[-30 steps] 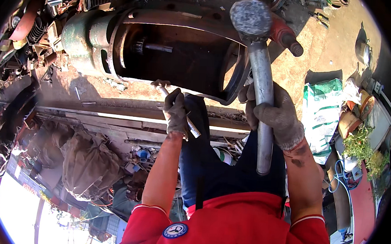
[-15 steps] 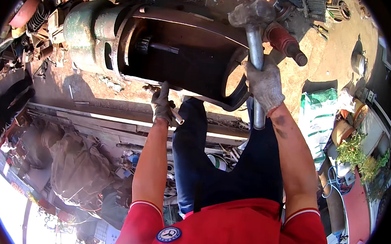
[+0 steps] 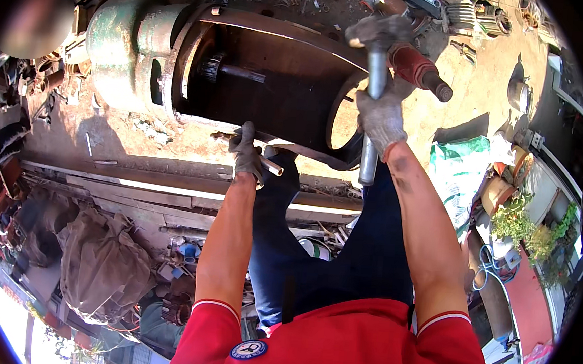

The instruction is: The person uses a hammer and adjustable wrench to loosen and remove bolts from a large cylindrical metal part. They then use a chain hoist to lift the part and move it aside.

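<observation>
A big rusty metal casing (image 3: 282, 124) with a worn green end (image 3: 115, 51) lies on its side before me. Inside its wide opening sits a toothed shaft (image 3: 232, 70). My right hand (image 3: 382, 119), in a dirty work glove, grips the pipe-like metal handle of a hammer (image 3: 376, 73); its heavy head is up and smeared by motion, above the casing's right end. At the casing's lower rim, my gloved left hand (image 3: 245, 155) is closed around a short metal rod (image 3: 271, 166) whose end sticks out on the right. That rod's other end is hard to make out.
A red tool-like cylinder (image 3: 414, 67) lies right of the hammer. A green-and-white sack (image 3: 460, 170) and potted plants (image 3: 515, 221) stand at the right. Planks (image 3: 129, 187) run below the casing. Scrap metal and a brown covered heap (image 3: 100, 263) fill the left.
My right hand and the hammer have shifted slightly left, and the hammer head has blurred. The left hand still holds the rod at the rim. A blurred round shape has appeared at upper left.
</observation>
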Available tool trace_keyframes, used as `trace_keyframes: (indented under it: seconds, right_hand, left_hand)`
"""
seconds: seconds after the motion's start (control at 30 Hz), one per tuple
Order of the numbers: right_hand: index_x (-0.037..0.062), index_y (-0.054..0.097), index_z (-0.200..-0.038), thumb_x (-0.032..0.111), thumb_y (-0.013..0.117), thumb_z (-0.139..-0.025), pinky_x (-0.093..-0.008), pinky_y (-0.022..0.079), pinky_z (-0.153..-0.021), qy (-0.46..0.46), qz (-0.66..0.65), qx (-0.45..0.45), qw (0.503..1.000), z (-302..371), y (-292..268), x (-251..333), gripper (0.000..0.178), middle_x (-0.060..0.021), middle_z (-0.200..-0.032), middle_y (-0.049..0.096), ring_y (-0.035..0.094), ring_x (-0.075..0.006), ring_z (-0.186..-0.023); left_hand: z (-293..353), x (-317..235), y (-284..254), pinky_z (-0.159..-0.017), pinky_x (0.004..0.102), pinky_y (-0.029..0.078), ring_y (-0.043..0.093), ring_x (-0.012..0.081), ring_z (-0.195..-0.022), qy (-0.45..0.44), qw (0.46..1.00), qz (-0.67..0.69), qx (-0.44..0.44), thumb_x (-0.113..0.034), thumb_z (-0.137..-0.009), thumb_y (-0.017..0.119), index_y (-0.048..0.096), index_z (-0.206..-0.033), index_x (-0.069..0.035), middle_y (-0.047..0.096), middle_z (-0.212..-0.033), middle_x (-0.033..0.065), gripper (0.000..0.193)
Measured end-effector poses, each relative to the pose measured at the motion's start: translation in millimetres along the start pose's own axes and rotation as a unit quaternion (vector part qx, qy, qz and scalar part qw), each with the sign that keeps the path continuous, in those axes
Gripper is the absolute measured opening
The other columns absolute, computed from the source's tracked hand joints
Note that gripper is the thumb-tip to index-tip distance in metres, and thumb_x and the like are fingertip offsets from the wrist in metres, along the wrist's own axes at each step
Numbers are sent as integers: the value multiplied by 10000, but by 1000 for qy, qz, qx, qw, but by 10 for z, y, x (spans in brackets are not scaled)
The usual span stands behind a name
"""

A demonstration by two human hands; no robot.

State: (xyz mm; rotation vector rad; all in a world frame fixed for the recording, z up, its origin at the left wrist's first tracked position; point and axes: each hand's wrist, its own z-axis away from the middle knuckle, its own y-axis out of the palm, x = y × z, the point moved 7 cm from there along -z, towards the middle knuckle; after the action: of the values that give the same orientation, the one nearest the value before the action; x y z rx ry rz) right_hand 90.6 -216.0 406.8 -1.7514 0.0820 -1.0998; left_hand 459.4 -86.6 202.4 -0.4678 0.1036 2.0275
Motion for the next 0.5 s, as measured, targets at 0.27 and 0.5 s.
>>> trace_keyframes:
  seconds: [0.27,0.5]
  right_hand:
    - [9,674,-993,335,690,-908,-338,510,-538,-72,-115,155,979,-706,-883,1793,337,-82,-681,645,631,-189,-577]
    - [-8,651,-916,252,751,-855,-329,516,-550,100,-92,97,986,-8,-634,1180,285,-97,-691,666,670,-192,-600]
  left_hand:
    - [-233,162,-312,-687,361,506,575,188,-910,-9,999,34,5,-452,-846,859,577,-1136,-195,630,-1038,10,480]
    - [-276,120,-284,-748,392,488,563,186,-920,-44,997,-43,36,-453,-863,844,570,-1174,-183,640,-1050,9,494]
